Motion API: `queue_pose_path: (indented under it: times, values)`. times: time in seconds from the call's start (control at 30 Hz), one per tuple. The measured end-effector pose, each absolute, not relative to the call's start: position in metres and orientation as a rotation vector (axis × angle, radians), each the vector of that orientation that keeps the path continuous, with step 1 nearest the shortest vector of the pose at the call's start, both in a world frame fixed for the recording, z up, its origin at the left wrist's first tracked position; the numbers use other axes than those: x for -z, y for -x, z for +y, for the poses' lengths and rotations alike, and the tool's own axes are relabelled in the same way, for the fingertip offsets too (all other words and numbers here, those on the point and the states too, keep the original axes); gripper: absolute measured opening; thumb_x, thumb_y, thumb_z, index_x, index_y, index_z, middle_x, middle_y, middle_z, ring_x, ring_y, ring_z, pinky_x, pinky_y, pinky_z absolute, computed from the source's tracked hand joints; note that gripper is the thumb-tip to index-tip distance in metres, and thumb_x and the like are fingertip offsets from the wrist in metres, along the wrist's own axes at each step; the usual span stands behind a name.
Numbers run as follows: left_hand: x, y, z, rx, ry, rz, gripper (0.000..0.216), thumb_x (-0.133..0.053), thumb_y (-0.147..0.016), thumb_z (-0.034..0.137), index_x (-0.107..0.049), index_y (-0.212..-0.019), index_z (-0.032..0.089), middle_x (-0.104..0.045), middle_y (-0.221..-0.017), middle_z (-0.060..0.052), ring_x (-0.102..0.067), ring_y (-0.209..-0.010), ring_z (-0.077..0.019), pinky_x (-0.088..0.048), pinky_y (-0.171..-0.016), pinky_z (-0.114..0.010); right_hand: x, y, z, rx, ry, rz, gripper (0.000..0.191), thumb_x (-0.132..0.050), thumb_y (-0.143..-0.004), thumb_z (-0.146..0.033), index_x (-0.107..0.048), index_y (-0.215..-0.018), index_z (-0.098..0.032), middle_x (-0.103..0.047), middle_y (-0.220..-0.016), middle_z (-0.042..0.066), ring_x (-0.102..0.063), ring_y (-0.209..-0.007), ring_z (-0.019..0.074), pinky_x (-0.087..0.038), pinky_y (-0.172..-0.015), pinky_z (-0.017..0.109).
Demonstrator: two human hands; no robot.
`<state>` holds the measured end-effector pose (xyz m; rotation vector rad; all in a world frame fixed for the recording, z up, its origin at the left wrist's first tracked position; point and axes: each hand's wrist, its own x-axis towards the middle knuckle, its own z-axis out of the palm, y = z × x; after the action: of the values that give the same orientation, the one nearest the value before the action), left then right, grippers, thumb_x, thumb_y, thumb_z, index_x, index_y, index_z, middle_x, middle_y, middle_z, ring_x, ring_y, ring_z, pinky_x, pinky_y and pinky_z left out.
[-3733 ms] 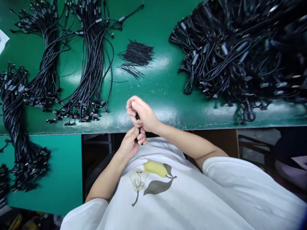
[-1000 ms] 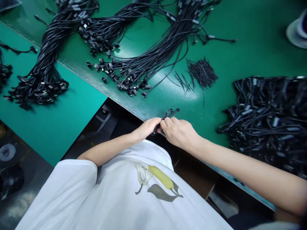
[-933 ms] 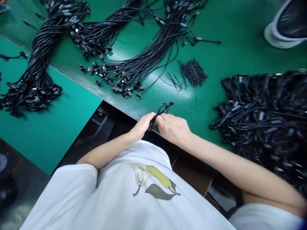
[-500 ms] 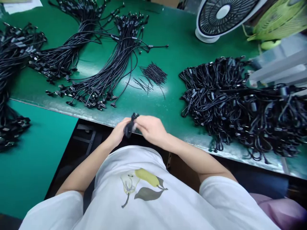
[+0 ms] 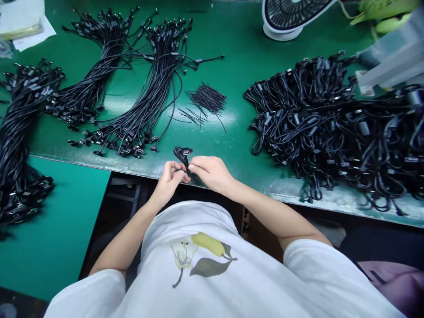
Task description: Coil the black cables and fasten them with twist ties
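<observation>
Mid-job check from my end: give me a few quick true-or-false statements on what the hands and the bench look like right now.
1. Both hands hold one folded black cable at the bench's near edge. True: left hand and right hand pinch it together.
2. The big tangled cable heap lies left of the hands. False: it lies to the right.
3. A small pile of short black ties lies on the green bench beyond the hands. True.
4. The fan stands at the near left corner. False: it stands at the far edge, right of centre.
</observation>
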<state>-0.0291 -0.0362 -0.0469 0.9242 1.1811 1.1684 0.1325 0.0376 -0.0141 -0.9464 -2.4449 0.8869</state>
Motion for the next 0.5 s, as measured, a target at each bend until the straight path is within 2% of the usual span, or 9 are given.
queue_pose_path:
  times: [0.1,0.17,0.23,0.33,0.4,0.5]
  values:
    - [0.042,0.027,-0.035,-1.097,-0.916,1.118,0.041,-0.064,-0.087,0.042,-0.056,-0.121,0.021,-0.066,-0.107,-0.006,-0.066,-0.095,-0.0181,-0.050,-0.094,-0.036,0.013,-0.132,0.028,-0.421,0.960,-2.579,0.028,-0.041,-0.097,-0.023,-0.061,-0.078,-0.018,-0.061,-0.074,0.003,-0.049,-0.070,0.0149,-0.027,-0.063,0.029]
    - [0.040,0.026,-0.033,-1.111,-0.921,1.113,0.038,-0.062,-0.088,0.036,-0.058,-0.122,0.020,-0.067,-0.114,-0.008,-0.063,-0.106,-0.0204,-0.046,-0.101,-0.037,0.015,-0.131,0.026,-0.097,1.007,-2.602,0.026,-0.040,-0.097,-0.023,-0.064,-0.087,-0.017,-0.061,-0.075,0.005,-0.048,-0.070,0.0170,-0.025,-0.062,0.032]
    - [0.041,0.022,-0.031,-1.148,-0.898,1.112,0.038,-0.064,-0.085,0.033,-0.060,-0.121,0.020,-0.066,-0.122,-0.009,-0.061,-0.114,-0.0219,-0.044,-0.104,-0.038,0.018,-0.130,0.029,0.075,1.062,-2.597,0.028,-0.038,-0.099,-0.025,-0.064,-0.094,-0.016,-0.061,-0.079,0.008,-0.048,-0.072,0.0189,-0.027,-0.065,0.034]
    - [0.044,0.014,-0.027,-1.161,-0.862,1.101,0.037,-0.066,-0.081,0.030,-0.062,-0.116,0.020,-0.064,-0.127,-0.010,-0.058,-0.121,-0.0232,-0.043,-0.105,-0.038,0.025,-0.129,0.037,0.122,1.033,-2.631,0.035,-0.036,-0.100,-0.033,-0.060,-0.113,-0.010,-0.064,-0.102,0.016,-0.052,-0.090,0.0244,-0.035,-0.082,0.039]
    - [0.044,0.009,-0.025,-1.166,-0.867,1.090,0.036,-0.067,-0.081,0.031,-0.062,-0.115,0.020,-0.065,-0.126,-0.009,-0.058,-0.121,-0.0233,-0.044,-0.105,-0.038,0.030,-0.129,0.042,0.055,0.989,-2.673,0.044,-0.034,-0.101,-0.034,-0.051,-0.128,-0.004,-0.062,-0.116,0.021,-0.053,-0.101,0.0275,-0.035,-0.091,0.043]
    - [0.042,0.012,-0.021,-1.127,-0.949,1.165,0.037,-0.065,-0.084,0.039,-0.062,-0.115,0.019,-0.067,-0.121,-0.010,-0.060,-0.118,-0.0243,-0.044,-0.105,-0.039,0.034,-0.133,0.047,-0.110,1.052,-2.728,0.047,-0.030,-0.103,-0.031,-0.045,-0.135,0.000,-0.066,-0.102,0.018,-0.057,-0.091,0.0244,-0.040,-0.079,0.037]
